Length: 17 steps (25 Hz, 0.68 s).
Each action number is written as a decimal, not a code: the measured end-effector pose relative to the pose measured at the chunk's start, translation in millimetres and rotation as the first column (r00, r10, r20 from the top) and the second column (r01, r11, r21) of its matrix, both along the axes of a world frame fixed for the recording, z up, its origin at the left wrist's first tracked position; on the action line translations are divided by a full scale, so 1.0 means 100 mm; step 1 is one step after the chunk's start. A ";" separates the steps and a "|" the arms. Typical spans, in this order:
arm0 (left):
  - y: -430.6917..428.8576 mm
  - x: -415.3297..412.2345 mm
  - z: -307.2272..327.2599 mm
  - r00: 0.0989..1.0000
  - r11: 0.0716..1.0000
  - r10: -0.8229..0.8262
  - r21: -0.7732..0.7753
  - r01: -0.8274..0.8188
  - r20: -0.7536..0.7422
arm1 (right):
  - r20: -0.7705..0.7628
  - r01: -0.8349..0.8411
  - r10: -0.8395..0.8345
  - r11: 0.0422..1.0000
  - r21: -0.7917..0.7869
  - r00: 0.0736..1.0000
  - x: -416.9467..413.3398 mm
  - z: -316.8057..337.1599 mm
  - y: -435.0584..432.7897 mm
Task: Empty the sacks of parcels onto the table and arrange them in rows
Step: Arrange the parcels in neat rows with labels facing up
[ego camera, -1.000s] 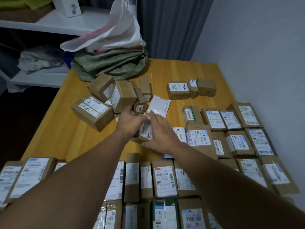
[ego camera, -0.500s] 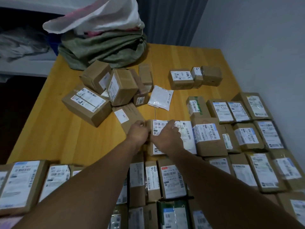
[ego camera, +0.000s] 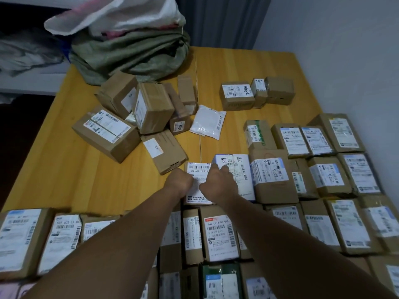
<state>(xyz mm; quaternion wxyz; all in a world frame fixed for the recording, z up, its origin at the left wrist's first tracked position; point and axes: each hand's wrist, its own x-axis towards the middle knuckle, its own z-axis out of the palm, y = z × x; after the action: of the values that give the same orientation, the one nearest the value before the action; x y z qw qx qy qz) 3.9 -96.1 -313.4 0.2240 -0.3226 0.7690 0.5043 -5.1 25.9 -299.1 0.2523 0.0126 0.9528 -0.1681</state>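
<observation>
A flat parcel with a white barcode label [ego camera: 197,168] lies on the wooden table [ego camera: 108,186], at the left end of a row of parcels [ego camera: 269,173]. My left hand [ego camera: 179,182] grips its left edge with curled fingers. My right hand [ego camera: 218,182] holds its right side, fingertips at the seam with the neighbouring white parcel [ego camera: 239,171]. A loose heap of brown boxes [ego camera: 129,117] and a white pouch [ego camera: 208,121] sit further back. The green sack [ego camera: 133,50] lies crumpled at the table's far edge, with the white sack [ego camera: 121,16] on top.
More rows of labelled parcels [ego camera: 216,234] fill the near edge and the right side. Three small boxes [ego camera: 257,93] stand at the back right. A grey wall [ego camera: 345,50] borders the table on the right, and shelves [ego camera: 26,50] stand at the far left.
Both hands have brought the labelled parcel back from the loose heap and set it down at the left end of the row. The view has tilted down.
</observation>
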 end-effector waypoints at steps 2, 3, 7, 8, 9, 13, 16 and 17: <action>0.00 -0.02 0.03 1.000 1.000 -0.015 -0.024 0.015 -0.005 | 0.006 -0.015 0.015 1.000 -0.014 1.000 -0.01 0.01 0.02; 0.00 -0.02 0.04 1.000 0.999 -0.025 -0.040 0.025 -0.007 | 0.009 -0.017 0.017 1.000 -0.022 1.000 -0.02 0.01 0.03; 0.00 0.00 0.08 1.000 0.997 -0.010 -0.081 0.008 -0.023 | 0.014 -0.052 0.053 0.998 -0.047 0.998 -0.03 0.03 0.05; 0.00 0.01 0.10 1.000 0.996 -0.010 -0.087 0.008 -0.025 | 0.013 -0.066 0.067 0.996 -0.055 0.998 -0.03 0.04 0.05; 0.00 0.01 0.10 1.000 0.996 -0.013 -0.093 0.010 -0.029 | 0.013 -0.081 0.082 0.995 -0.066 0.997 -0.04 0.05 0.05; 0.00 0.02 0.13 1.000 0.991 -0.023 -0.129 0.021 -0.007 | 0.017 -0.117 0.119 0.989 -0.093 0.993 -0.06 0.05 0.08; 0.02 0.02 0.15 1.000 0.991 0.004 -0.137 -0.005 -0.005 | 0.023 -0.128 0.131 0.987 -0.103 0.991 -0.07 0.04 0.09; 0.02 0.02 0.15 1.000 0.990 0.005 -0.139 -0.006 -0.010 | 0.024 -0.129 0.132 0.986 -0.102 0.991 -0.07 0.04 0.10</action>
<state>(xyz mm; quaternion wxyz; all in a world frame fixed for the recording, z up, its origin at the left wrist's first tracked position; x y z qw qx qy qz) 6.1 -94.2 -298.7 0.1961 -0.3372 0.8024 0.4518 -12.4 35.9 -295.4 0.2779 -0.0598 0.9379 -0.1986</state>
